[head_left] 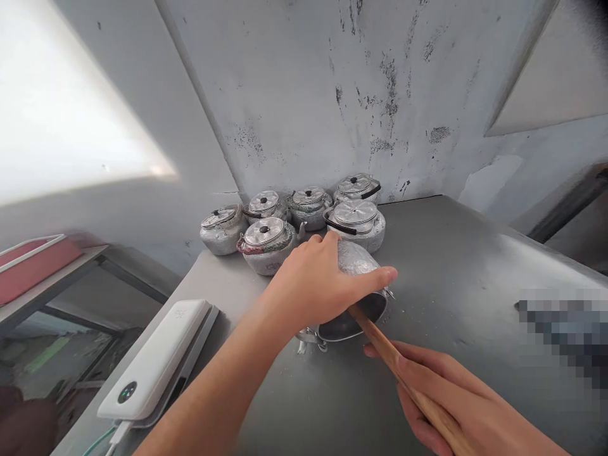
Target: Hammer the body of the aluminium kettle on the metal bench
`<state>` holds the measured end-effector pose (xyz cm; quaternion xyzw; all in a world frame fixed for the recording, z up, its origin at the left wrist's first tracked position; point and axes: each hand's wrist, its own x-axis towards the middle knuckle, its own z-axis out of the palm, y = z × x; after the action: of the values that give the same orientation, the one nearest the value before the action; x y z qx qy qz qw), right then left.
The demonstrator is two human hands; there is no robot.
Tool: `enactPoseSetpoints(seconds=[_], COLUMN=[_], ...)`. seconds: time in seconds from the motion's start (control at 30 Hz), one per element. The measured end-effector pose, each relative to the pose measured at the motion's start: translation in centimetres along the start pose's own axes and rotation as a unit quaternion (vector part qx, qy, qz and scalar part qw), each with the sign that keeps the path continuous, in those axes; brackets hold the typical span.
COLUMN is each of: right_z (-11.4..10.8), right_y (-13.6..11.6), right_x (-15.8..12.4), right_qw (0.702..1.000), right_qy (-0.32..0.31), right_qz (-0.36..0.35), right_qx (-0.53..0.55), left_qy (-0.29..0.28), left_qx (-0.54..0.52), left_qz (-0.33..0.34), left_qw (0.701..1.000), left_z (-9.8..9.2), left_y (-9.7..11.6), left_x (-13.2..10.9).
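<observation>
Right hand (453, 394) around wooden stick (386, 349)

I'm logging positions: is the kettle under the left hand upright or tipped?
Tipped: the kettle has its open mouth turned toward the camera, with the wooden stick reaching into it.

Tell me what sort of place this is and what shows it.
Probably a small workshop or plain back room; I can't tell which. Lidded metal kettles stand grouped on a grey table, a wooden stick reaches into an open metal pot, and the wall behind has dark stains.
</observation>
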<state>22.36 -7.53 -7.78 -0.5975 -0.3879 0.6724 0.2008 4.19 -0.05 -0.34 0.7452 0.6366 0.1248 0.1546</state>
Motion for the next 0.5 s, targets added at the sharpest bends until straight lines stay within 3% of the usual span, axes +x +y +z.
enactPoseSetpoints(seconds=[0.3,0.5], right_z=[0.2,-0.3], right_y=[-1.0,0.0], right_x=[-0.2,0.0], right_qw=[1.000,0.998], right_qy=[-0.010,-0.042], right_qz=[-0.008,0.041], right_qx=[0.001,-0.007], left_qy=[-0.001,0.000], left_qx=[0.007,0.004], left_qz=[-0.001,-0.003], left_qw=[1.000,1.000], left_z=[0.0,0.0], left_y=[0.0,0.0], left_x=[0.0,0.1])
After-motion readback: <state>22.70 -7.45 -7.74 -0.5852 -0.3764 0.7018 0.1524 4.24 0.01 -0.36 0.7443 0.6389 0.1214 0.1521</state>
